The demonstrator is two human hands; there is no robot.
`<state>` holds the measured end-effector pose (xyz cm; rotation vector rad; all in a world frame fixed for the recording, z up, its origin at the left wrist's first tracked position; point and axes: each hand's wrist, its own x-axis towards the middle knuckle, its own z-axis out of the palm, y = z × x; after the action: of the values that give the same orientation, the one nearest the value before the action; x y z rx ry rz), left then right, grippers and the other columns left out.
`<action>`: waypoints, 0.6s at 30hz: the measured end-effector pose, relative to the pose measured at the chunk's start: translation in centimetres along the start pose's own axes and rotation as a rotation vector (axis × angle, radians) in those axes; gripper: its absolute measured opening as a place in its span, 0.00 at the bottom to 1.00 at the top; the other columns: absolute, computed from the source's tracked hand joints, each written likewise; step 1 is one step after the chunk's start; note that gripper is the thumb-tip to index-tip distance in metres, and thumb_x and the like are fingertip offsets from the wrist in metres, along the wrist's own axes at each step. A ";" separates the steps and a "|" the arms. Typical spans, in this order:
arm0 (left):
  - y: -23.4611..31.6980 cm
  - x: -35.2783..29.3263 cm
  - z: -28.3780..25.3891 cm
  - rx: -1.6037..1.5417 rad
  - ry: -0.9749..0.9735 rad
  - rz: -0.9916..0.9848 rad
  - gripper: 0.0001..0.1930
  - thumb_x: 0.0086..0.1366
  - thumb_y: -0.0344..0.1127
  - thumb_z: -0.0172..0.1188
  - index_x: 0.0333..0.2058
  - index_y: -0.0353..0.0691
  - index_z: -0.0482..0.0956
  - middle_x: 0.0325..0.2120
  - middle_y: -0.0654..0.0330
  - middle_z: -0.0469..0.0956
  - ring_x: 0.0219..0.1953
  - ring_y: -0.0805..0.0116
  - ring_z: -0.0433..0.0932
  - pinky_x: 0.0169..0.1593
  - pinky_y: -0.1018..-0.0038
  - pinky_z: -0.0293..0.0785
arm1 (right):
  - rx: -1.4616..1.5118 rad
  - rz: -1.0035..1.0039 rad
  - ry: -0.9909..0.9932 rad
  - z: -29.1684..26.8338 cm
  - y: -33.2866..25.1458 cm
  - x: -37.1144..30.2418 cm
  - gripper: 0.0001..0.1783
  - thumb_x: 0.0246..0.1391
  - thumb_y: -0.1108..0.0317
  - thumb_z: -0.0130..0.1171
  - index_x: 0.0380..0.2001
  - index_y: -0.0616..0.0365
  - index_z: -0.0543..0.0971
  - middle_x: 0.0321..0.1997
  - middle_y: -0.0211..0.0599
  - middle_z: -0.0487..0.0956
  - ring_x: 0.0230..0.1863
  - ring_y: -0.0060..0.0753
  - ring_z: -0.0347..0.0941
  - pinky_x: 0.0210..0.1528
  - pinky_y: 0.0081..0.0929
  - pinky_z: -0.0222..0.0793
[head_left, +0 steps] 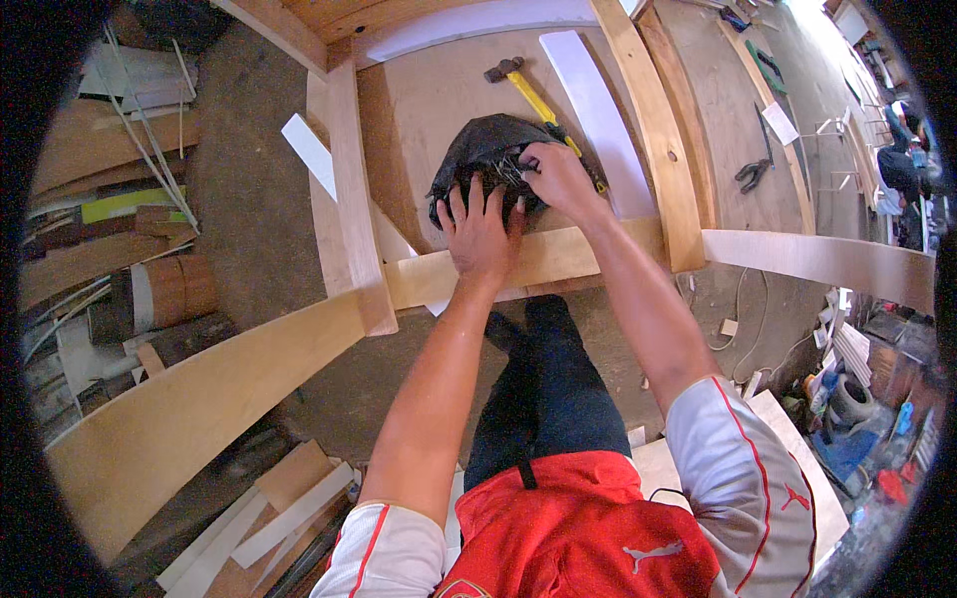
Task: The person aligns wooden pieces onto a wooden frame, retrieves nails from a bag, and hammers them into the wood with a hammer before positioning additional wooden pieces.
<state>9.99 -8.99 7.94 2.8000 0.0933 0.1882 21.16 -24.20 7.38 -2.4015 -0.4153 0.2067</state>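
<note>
A black plastic bag [490, 138] of nails [506, 171] lies on a brown board inside a wooden frame, its mouth pulled wide. My left hand [480, 227] rests on the near left side of the bag, fingers spread over the black plastic. At the bag's right edge my right hand [560, 177] is closed, thumb and fingers pressed together by the nails. What it pinches is too small to make out. Just beyond the right hand lies a hammer [535, 98] with a yellow and black handle and a dark head.
Wooden rails [653, 130] surround the board, and a long curved plank [224, 399] crosses in front of me. A white strip [598, 120] lies right of the hammer. Pliers [753, 176] are on the floor at right. Offcuts [289, 513] pile up at lower left.
</note>
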 end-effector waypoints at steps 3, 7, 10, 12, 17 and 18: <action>0.3 0.1 0.0 -0.018 -0.027 -0.027 0.25 0.72 0.56 0.53 0.57 0.47 0.79 0.68 0.52 0.66 0.71 0.41 0.59 0.74 0.40 0.45 | -0.010 0.024 -0.014 0.0 -0.4 -0.2 0.14 0.49 0.68 0.67 0.41 0.59 0.84 0.41 0.55 0.83 0.49 0.59 0.79 0.55 0.50 0.74; -0.1 0.0 0.6 -0.025 -0.015 -0.030 0.25 0.72 0.57 0.53 0.58 0.47 0.79 0.68 0.51 0.65 0.71 0.41 0.59 0.73 0.40 0.46 | 0.055 0.033 0.105 0.9 -0.9 0.0 0.12 0.52 0.69 0.68 0.39 0.62 0.84 0.40 0.53 0.84 0.45 0.57 0.81 0.51 0.47 0.75; 0.4 0.1 0.7 -0.041 -0.018 -0.039 0.25 0.72 0.57 0.53 0.57 0.47 0.79 0.68 0.51 0.66 0.71 0.42 0.59 0.73 0.41 0.48 | 0.001 0.038 0.174 1.5 0.2 0.8 0.11 0.56 0.70 0.64 0.42 0.62 0.85 0.44 0.52 0.85 0.49 0.57 0.80 0.53 0.48 0.74; 0.3 0.1 0.5 -0.031 -0.023 -0.048 0.26 0.71 0.57 0.53 0.57 0.47 0.79 0.68 0.51 0.66 0.70 0.42 0.60 0.73 0.42 0.49 | 0.022 0.014 0.196 1.5 -0.4 0.9 0.12 0.57 0.71 0.63 0.43 0.63 0.84 0.45 0.52 0.85 0.50 0.57 0.80 0.54 0.48 0.74; 0.3 0.1 0.8 -0.033 -0.001 -0.063 0.26 0.70 0.58 0.54 0.57 0.47 0.79 0.67 0.50 0.67 0.69 0.42 0.62 0.72 0.43 0.51 | 0.022 0.005 0.214 1.5 -0.7 1.3 0.11 0.57 0.72 0.61 0.42 0.64 0.84 0.43 0.52 0.85 0.48 0.57 0.81 0.53 0.46 0.75; 0.4 0.2 0.7 -0.036 -0.008 -0.072 0.26 0.70 0.58 0.54 0.57 0.47 0.79 0.66 0.49 0.68 0.68 0.43 0.63 0.72 0.43 0.52 | 0.025 0.032 0.199 1.5 -0.3 1.5 0.11 0.57 0.72 0.62 0.42 0.64 0.84 0.42 0.53 0.85 0.47 0.57 0.82 0.52 0.46 0.76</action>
<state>10.32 -9.59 7.46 2.7557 0.1865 0.1604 22.11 -22.55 6.44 -2.3773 -0.2813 -0.0132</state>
